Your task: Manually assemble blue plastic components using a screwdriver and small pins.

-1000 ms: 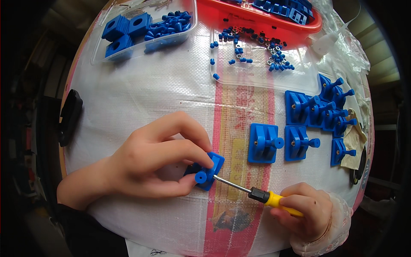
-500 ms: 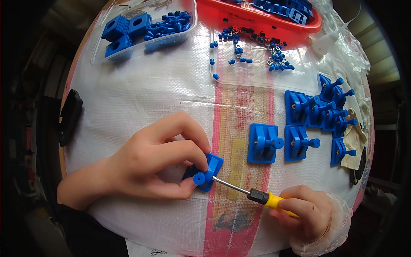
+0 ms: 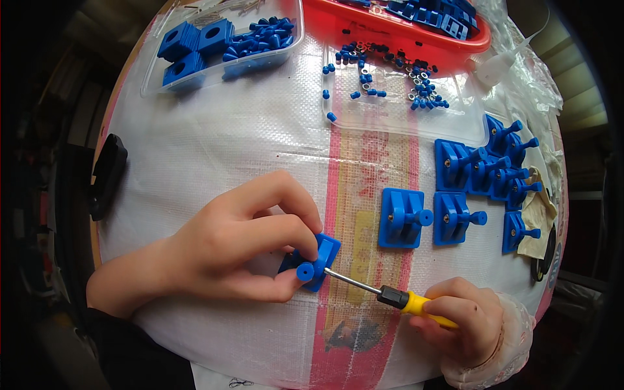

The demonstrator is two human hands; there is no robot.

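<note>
My left hand is closed around a blue plastic bracket with a square base and a round peg, pinning it against the white woven sheet. In my right hand is a screwdriver with a yellow and black handle. Its metal shaft points left, and the tip meets the side of the bracket. My fingers hide part of the bracket, and the screw head under the tip cannot be made out. To the right stand two similar blue brackets, apart from the one I hold.
More finished-looking blue brackets cluster at the right, beside a beige cloth. A clear lid carries small blue caps and metal nuts. Behind are a clear tub of blue parts and a red tray. A black object lies far left.
The view has shifted very slightly, so things sit a little further right. My right fingers have turned a little on the screwdriver handle; its tip remains at the bracket.
</note>
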